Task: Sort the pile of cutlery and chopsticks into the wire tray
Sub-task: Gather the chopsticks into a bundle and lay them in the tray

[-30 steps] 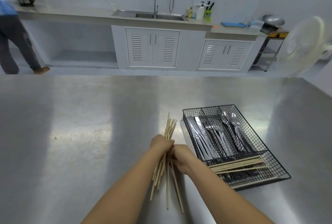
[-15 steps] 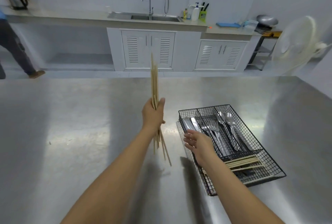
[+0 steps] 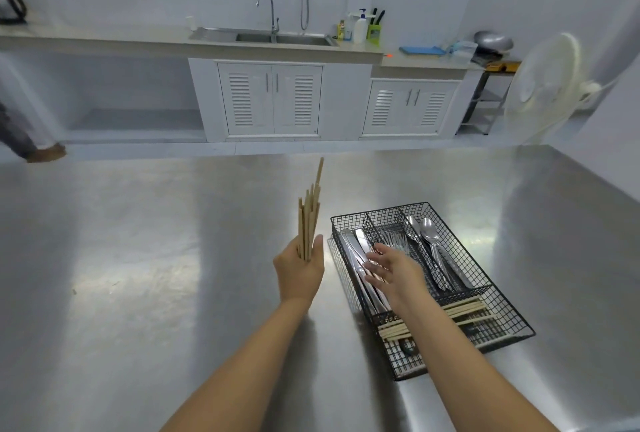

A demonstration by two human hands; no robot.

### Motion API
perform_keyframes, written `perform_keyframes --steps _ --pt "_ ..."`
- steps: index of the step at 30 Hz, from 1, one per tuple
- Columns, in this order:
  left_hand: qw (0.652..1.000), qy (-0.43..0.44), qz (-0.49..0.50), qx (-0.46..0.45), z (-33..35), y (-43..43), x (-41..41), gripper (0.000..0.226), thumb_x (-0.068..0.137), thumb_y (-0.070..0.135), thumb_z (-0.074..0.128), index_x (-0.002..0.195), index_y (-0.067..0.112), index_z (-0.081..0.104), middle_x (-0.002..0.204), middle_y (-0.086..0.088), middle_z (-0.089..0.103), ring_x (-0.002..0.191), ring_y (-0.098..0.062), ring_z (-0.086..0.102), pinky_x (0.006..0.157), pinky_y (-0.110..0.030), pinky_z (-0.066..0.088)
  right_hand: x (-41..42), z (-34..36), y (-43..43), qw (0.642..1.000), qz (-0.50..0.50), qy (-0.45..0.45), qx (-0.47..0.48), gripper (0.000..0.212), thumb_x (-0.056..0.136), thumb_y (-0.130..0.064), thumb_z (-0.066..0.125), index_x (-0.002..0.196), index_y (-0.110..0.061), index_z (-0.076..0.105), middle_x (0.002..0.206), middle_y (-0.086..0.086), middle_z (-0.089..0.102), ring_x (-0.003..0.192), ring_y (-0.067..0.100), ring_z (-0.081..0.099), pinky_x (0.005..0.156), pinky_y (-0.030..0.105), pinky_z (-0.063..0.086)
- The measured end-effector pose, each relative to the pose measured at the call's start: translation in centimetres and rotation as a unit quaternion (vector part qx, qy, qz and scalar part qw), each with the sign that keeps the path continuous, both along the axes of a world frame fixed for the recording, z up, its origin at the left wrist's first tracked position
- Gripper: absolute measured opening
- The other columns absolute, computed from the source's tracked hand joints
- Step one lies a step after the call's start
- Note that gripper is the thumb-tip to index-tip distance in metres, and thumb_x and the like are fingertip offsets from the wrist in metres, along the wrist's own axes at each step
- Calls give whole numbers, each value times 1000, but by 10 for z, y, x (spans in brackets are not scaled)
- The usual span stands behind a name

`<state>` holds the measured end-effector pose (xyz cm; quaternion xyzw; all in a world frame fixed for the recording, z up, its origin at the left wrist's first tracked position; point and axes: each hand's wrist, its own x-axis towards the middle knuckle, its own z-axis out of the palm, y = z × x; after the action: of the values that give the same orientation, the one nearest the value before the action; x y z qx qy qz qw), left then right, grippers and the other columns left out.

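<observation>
Above steel table (image 3: 138, 293), left hand (image 3: 299, 270) gripping wooden chopsticks (image 3: 309, 220)

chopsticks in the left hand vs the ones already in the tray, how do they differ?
Pose: the held chopsticks stand nearly upright; the tray chopsticks lie flat across the wire tray's near compartment.
Support: the held ones are gripped in the left hand above the table; the tray ones rest on the mesh.
Evenness: one held stick pokes well above the rest; the tray ones look roughly level.
Shared: both are pale wood.
</observation>
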<state>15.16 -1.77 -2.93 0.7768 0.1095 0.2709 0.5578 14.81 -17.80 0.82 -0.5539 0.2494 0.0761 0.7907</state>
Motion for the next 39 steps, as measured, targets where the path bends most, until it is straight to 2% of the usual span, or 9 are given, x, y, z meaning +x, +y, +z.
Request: perform_keyframes --steps 5,10,15,20,22,26,29,33,39 --pt "995 68 -38 62 -32 2 -9 40 87 24 63 54 24 39 45 4 40 45 -14 38 47 -20 27 1 18 4 983 156 -99 18 61 82 9 57 138 -10 43 135 11 54 127 25 49 104 39 41" --pt "979 96 -109 145 -38 -8 -15 19 92 25 51 102 12 61 71 -14 68 63 -31 63 56 -38 48 5 32 40 945 274 -159 -80 102 64 -1 82 145 -23 23 134 7 51 123 19 51 102 34 45" --pt "980 38 -143 136 -20 -23 -15 24 84 17 57 106 8 58 70 -3 70 59 -15 65 49 -20 44 5 31 72 971 72 -181 -140 16 79 -23 74 78 -13 62 66 9 71 64 17 68 78 41 55" --pt "977 35 -201 60 -21 -22 -14 26 67 34 63 77 11 59 58 14 57 56 -3 54 54 -20 42 3 37 81 946 56 -240 -211 47 84 -44 64 61 -6 50 43 7 39 38 8 57 63 49 55" --pt "949 72 -273 138 -26 -8 -13 55 61 52 69 101 15 62 94 4 67 88 -12 60 76 -35 52 1 35 80 939 65 -253 -224 47 84 -44 64 63 -4 53 46 11 40 38 8 58 59 46 55" --pt "879 252 -288 283 -29 34 -9 119 49 64 74 149 28 20 154 2 28 141 -22 25 115 -46 27 -1 20 72 935 89 -255 -232 45 84 -34 68 54 -3 54 44 11 51 40 19 53 54 30 47" --pt "936 238 -243 89 -4 50 -4 96 59 28 65 147 18 29 154 -6 30 141 -24 28 110 -42 34 -5 5 67 935 111 -245 -231 39 83 -30 69 53 -8 56 42 5 55 42 16 54 60 28 50" --pt "940 125 -226 -224 51 43 1 57 71 36 49 124 18 55 129 -2 57 129 -22 47 97 -32 39 -5 -5 66 937 145 -224 -226 42 84 -29 67 44 -18 57 40 -2 58 46 15 58 72 35 53" --pt "927 81 -367 8 121 6 4 45 95 44 33 116 25 68 128 7 62 116 2 49 90 -8 28 -2 -5 67 933 174 -209 -233 40 84 -26 67 46 -16 57 47 2 61 50 16 60 71 35 52"
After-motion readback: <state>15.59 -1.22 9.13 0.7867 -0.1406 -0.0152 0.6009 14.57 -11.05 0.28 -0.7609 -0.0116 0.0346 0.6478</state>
